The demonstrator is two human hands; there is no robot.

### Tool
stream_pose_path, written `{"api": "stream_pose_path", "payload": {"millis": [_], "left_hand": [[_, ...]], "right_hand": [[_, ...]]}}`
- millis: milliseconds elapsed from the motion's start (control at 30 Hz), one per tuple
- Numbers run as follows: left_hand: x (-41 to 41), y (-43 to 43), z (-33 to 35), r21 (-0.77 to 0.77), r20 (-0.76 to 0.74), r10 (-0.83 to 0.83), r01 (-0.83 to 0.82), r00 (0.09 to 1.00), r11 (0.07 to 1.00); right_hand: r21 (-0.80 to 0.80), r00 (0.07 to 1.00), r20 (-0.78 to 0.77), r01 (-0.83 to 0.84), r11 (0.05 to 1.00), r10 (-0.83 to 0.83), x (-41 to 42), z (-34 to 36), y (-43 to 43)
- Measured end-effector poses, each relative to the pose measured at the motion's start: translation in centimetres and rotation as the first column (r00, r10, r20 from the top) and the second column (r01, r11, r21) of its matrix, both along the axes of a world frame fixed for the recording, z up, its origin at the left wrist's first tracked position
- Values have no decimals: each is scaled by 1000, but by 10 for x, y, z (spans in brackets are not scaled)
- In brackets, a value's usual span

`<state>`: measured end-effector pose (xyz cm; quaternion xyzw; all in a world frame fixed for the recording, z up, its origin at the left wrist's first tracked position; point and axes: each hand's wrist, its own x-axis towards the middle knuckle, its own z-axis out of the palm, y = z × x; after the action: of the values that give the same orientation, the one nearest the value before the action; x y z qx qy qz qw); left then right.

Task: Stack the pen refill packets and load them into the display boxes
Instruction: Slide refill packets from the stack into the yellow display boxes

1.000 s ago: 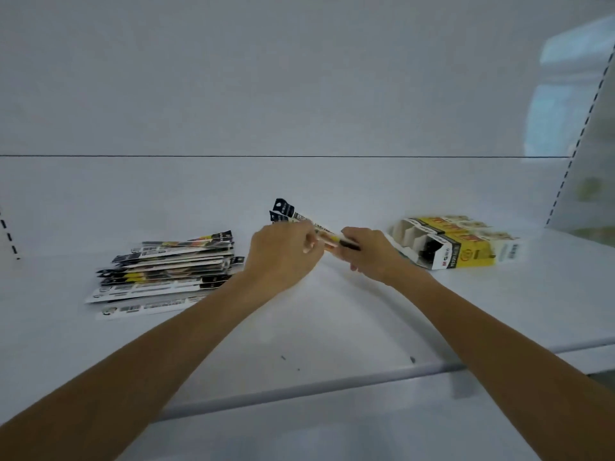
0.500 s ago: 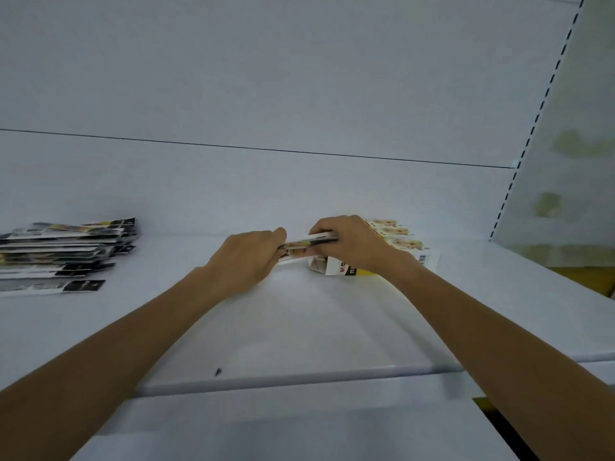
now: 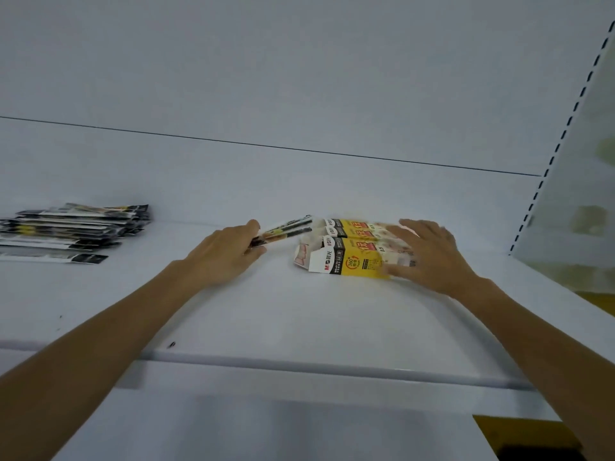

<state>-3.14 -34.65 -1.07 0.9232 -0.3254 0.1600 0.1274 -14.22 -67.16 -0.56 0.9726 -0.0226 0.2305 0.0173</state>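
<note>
Now left hand (image 3: pixel 223 253) grips refill packets (image 3: pixel 285 229); right hand (image 3: pixel 429 254) fingers spread, resting on display boxes (image 3: pixel 349 251).

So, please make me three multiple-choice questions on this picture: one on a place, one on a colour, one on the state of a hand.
1. Where on the shelf does the big pile of packets lie?
A. right end
B. left end
C. middle

2. Which colour fills most of the display boxes' print?
A. green
B. blue
C. yellow

3. What does the left hand do?
A. grips a bundle of packets
B. lies flat and empty
C. points at the wall

Answers: B, the pile sits far left; C, the box fronts are yellow; A, its fingers curl round the bundle, while the right hand is spread open at the boxes.
</note>
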Motion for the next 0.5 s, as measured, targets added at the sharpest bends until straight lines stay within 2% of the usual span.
{"api": "stream_pose_path", "payload": {"millis": [100, 200, 367, 500], "left_hand": [[1, -3, -5, 30, 34, -15, 14, 999, 999], [3, -4, -12, 91, 164, -10, -5, 986, 996], [10, 3, -17, 202, 325, 10, -80, 946, 976], [14, 5, -21, 229, 407, -90, -6, 909, 973]], "right_hand": [[128, 1000, -8, 31, 991, -30, -5, -12, -9], [275, 997, -13, -74, 959, 81, -5, -19, -11], [305, 992, 50, -126, 944, 116, 3, -23, -11], [299, 991, 51, -134, 945, 125, 3, -25, -11]]}}
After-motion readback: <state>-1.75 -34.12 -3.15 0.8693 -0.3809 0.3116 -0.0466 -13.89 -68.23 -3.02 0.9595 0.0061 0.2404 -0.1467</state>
